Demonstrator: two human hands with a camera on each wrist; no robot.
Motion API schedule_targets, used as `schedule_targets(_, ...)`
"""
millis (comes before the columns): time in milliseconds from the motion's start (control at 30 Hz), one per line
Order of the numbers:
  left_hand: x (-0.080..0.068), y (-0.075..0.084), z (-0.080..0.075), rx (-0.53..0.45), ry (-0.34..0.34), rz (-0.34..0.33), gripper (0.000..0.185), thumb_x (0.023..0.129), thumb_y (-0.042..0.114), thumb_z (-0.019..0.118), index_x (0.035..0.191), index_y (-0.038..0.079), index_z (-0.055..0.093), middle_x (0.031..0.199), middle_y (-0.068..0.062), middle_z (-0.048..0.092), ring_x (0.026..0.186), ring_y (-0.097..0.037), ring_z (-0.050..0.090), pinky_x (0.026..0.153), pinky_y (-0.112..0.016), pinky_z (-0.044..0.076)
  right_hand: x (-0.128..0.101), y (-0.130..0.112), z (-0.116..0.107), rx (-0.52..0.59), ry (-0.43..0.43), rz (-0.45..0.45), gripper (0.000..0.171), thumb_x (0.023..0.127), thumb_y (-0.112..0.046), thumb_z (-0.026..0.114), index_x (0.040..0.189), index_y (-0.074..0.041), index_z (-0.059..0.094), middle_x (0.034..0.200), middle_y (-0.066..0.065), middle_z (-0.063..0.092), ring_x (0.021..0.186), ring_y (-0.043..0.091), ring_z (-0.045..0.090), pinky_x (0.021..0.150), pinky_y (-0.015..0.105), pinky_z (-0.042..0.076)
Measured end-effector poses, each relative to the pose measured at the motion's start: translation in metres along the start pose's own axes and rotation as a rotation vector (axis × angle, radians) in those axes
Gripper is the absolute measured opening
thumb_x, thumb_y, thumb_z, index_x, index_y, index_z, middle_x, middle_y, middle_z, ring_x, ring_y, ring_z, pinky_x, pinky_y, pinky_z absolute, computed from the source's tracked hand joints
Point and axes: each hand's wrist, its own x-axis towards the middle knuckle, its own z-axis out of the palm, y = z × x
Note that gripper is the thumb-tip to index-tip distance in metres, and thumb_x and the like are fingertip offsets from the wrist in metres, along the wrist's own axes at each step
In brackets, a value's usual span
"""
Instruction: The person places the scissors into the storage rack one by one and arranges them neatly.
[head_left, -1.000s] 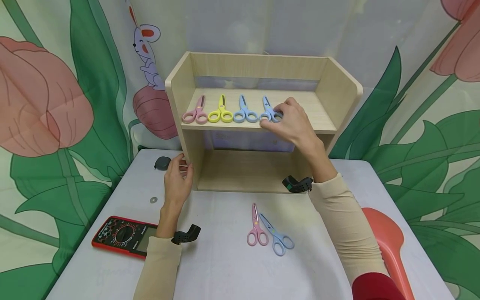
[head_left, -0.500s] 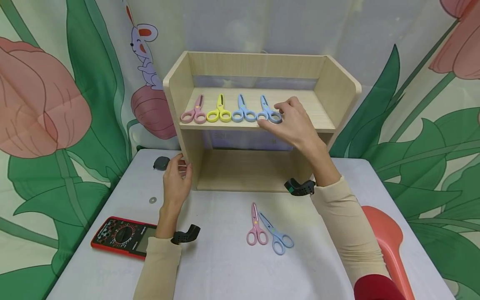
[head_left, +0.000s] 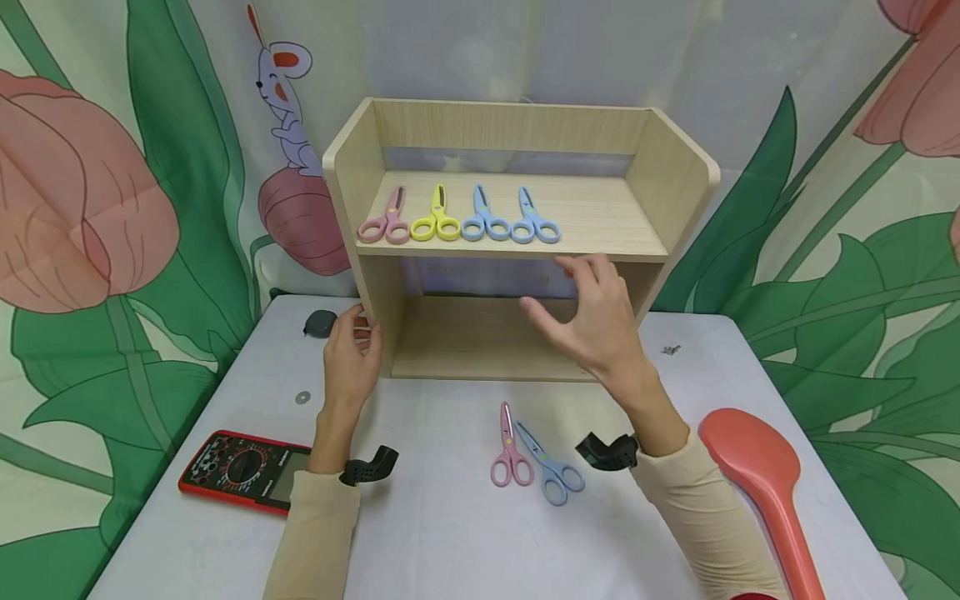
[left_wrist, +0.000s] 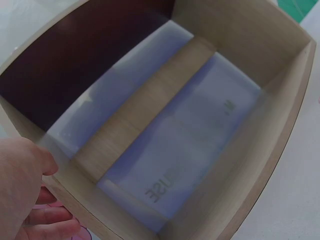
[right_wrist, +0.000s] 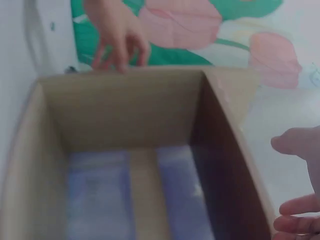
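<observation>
On the upper board of the wooden shelf [head_left: 495,370] lie a pink pair of scissors [head_left: 387,225], a yellow pair of scissors [head_left: 436,225] and two blue pairs, one the right-hand blue scissors [head_left: 534,227]. My right hand [head_left: 600,325] is in front of the shelf's lower opening, thumb and fingers spread and holding nothing. My left hand [head_left: 352,358] holds the front edge of the left side panel, thumb at the edge and fingers outside in the left wrist view. On the table in front lie another pink pair of scissors [head_left: 512,458] and a blue pair of scissors [head_left: 553,473].
A red-cased multimeter [head_left: 243,468] lies at the left, partly behind the left forearm. Near it are a metal washer [head_left: 302,397] and a dark round object [head_left: 320,323]. At the right are a large red spoon [head_left: 757,467] and small metal pieces [head_left: 671,350]. A printed curtain hangs behind.
My right hand has come away from the right-hand blue scissors on the upper board and moved down and toward me. The left hand stays at the side panel.
</observation>
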Motion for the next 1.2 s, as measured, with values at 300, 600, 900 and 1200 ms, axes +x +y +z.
schedule_targets(300, 0.001, -0.002, 0.0, -0.008, -0.003, 0.003, 0.042, 0.099, 0.014, 0.061, 0.137, -0.001, 0.052, 0.114, -0.023, 0.06, 0.1, -0.033, 0.068, 0.084, -0.045, 0.063, -0.062, 0.001, 0.027, -0.059, -0.161, 0.024, 0.068, 0.077, -0.047, 0.079, 0.122, 0.001, 0.064, 0.113, 0.018, 0.063, 0.102, 0.037, 0.057, 0.081, 0.047, 0.044)
schedule_targets(600, 0.001, -0.001, 0.0, -0.004, -0.009, -0.003, 0.042, 0.099, 0.014, 0.06, 0.137, 0.0, 0.051, 0.115, -0.023, 0.06, 0.1, -0.033, 0.068, 0.084, -0.045, 0.063, -0.119, 0.003, 0.052, -0.105, -0.333, 0.019, 0.066, 0.076, -0.05, 0.078, 0.118, -0.001, 0.066, 0.111, 0.011, 0.063, 0.104, 0.029, 0.059, 0.085, 0.043, 0.05)
schedule_targets(900, 0.001, 0.0, -0.001, -0.003, -0.009, -0.015, 0.042, 0.099, 0.015, 0.06, 0.138, 0.0, 0.051, 0.115, -0.023, 0.06, 0.101, -0.033, 0.067, 0.085, -0.045, 0.062, -0.161, 0.001, 0.072, -0.17, -0.502, 0.046, 0.066, 0.072, -0.059, 0.079, 0.107, -0.003, 0.07, 0.1, 0.006, 0.059, 0.091, 0.022, 0.054, 0.074, 0.033, 0.046)
schedule_targets(1200, 0.0, 0.0, -0.001, -0.001, -0.008, -0.01, 0.042, 0.099, 0.014, 0.06, 0.137, 0.0, 0.051, 0.115, -0.023, 0.06, 0.101, -0.033, 0.067, 0.085, -0.046, 0.062, -0.179, -0.006, 0.084, -0.307, -0.557, -0.006, 0.055, 0.065, -0.067, 0.078, 0.067, -0.018, 0.052, 0.071, -0.005, 0.044, 0.066, 0.012, 0.04, 0.057, 0.025, 0.035)
